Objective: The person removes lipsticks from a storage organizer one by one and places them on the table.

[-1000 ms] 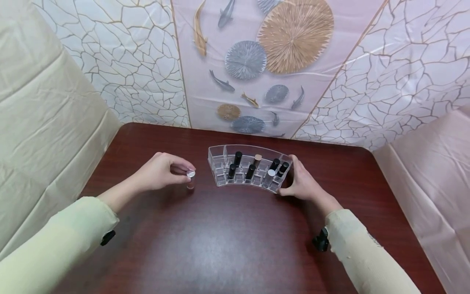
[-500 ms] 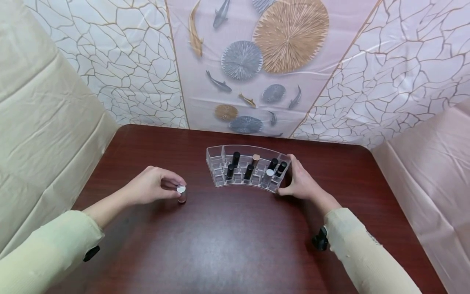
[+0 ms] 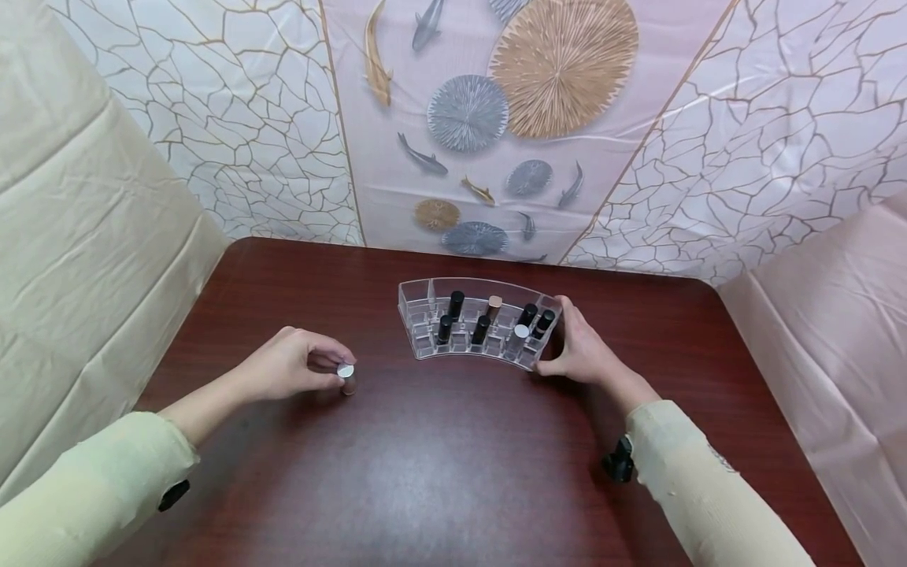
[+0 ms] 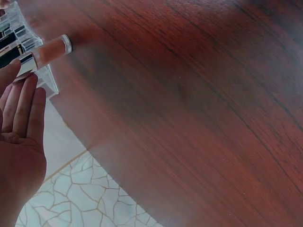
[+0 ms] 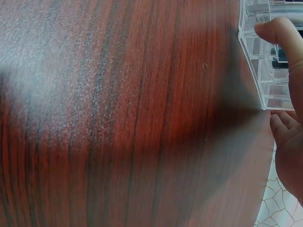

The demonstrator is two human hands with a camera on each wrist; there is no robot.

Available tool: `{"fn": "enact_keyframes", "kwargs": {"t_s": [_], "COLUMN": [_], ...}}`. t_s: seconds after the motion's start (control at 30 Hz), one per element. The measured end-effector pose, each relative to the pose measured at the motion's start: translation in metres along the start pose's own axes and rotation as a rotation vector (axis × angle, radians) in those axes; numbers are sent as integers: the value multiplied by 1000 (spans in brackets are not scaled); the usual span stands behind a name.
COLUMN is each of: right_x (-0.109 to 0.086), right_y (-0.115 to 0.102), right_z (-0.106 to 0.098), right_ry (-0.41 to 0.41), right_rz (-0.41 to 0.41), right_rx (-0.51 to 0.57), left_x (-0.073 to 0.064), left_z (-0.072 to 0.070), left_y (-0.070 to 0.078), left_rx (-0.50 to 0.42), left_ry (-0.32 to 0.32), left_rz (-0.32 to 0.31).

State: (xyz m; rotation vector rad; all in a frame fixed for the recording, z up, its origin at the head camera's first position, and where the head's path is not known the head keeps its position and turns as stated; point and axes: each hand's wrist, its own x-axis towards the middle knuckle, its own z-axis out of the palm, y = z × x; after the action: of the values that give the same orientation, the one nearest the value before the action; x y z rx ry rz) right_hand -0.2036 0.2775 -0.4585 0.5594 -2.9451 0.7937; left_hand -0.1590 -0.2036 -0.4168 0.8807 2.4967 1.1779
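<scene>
My left hand (image 3: 283, 366) pinches a small lip gloss tube (image 3: 348, 383) by its silver cap, left of the organizer. In the left wrist view the lip gloss tube (image 4: 50, 52) shows a peach-coloured body and a clear end. Whether it touches the table is hard to tell. A clear, curved, tiered lipstick organizer (image 3: 423, 344) stands toward the back of the table. My right hand (image 3: 584, 346) grips its right end, thumb at the front corner and fingers along the side. Several black-capped tubes (image 3: 482, 329), a beige-capped tube (image 3: 494, 305) and a white-capped tube (image 3: 520, 335) stand in its slots.
The dark red-brown wooden table (image 3: 425, 465) reaches back to a patterned cloth backdrop (image 3: 468, 181). Pale cloth walls (image 3: 92, 205) stand at both sides. A small black device (image 3: 619, 461) sits at the right sleeve.
My left hand has moved left and toward me with the lip gloss tube, away from the organizer, and has shifted only slightly in the last half second. My right hand keeps its grip.
</scene>
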Motion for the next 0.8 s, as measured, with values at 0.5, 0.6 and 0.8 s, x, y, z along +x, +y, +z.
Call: {"fn": "enact_keyframes", "kwargs": {"t_s": [0.5,0.6,0.8], "right_x": [0,0,0], "right_y": [-2,-2,-2], "right_z": [0,-1,-1], "right_ry": [-3,-7,-11], "right_rz": [7,18,13], "right_rx": [9,10,12], "left_x": [-3,-4,-4], "left_z": [-2,-1,-1], "left_y": [-3,-3,-2], "left_rx": [33,48,83], "left_ry": [18,18,26], "left_rz": [10,3,-6]}}
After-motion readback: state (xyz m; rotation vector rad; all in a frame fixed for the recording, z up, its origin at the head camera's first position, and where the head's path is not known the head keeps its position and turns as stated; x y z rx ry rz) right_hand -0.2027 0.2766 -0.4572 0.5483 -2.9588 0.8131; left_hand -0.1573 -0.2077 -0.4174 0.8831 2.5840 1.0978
